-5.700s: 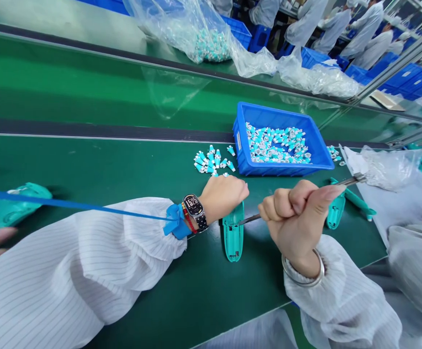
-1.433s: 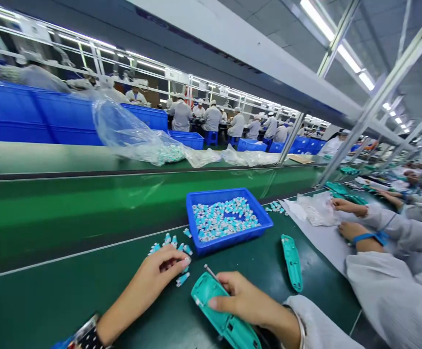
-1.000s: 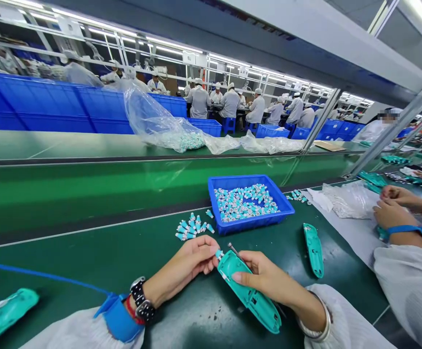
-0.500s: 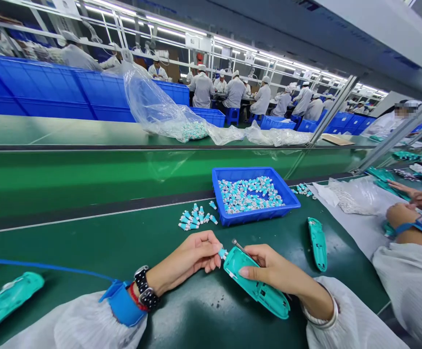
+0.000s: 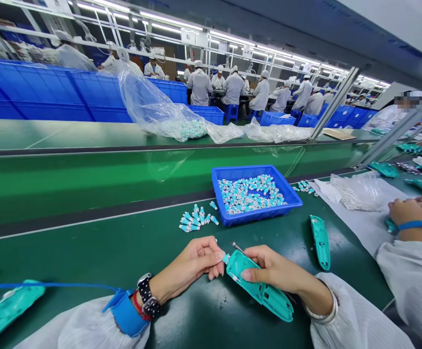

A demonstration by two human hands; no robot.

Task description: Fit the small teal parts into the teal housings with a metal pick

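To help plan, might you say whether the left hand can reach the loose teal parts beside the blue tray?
Probably yes: the left hand lies just below the loose teal parts, with only green mat between them.

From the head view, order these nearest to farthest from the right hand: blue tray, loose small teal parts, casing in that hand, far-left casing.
1. Teal casing: held in the right hand.
2. Blue tray: directly ahead of the hand.
3. Loose small teal parts: ahead, left of the tray.
4. Far-left teal casing: lower left of the view.
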